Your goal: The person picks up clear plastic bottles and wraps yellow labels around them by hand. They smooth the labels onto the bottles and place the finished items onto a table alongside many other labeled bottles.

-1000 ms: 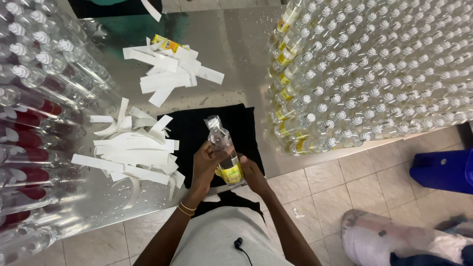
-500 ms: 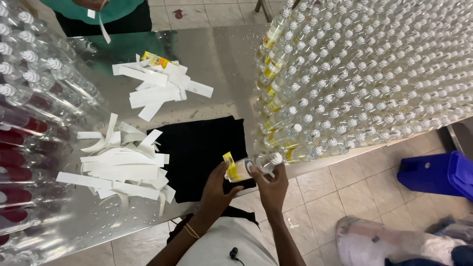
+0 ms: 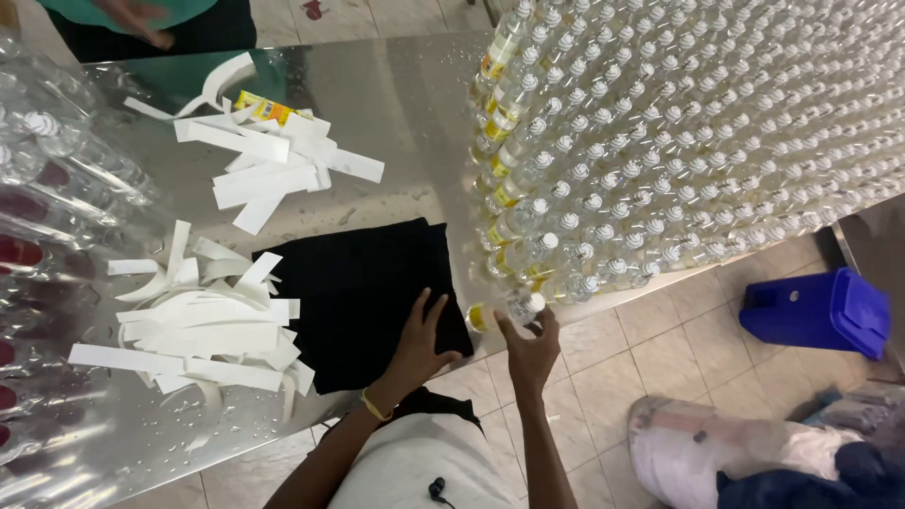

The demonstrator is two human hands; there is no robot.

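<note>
My right hand (image 3: pixel 530 346) grips a small clear bottle (image 3: pixel 504 309) with a yellow label and white cap, lying sideways at the near edge of a big block of like bottles (image 3: pixel 679 141). My left hand (image 3: pixel 421 341) rests flat with fingers spread on a black cloth (image 3: pixel 363 292) spread over the shiny metal table (image 3: pixel 415 104). A thin yellow bangle circles my left wrist.
White paper strips lie in two heaps (image 3: pixel 203 325) (image 3: pixel 269 160) left of the cloth. Clear bottles with red contents (image 3: pixel 47 217) crowd the far left. Another person (image 3: pixel 141 19) in green stands across the table. A blue bin (image 3: pixel 818 313) sits on the tiled floor.
The bottle went from upright over the cloth in both hands to sideways at the bottle block's edge in my right hand. My left hand let go and dropped onto the cloth.
</note>
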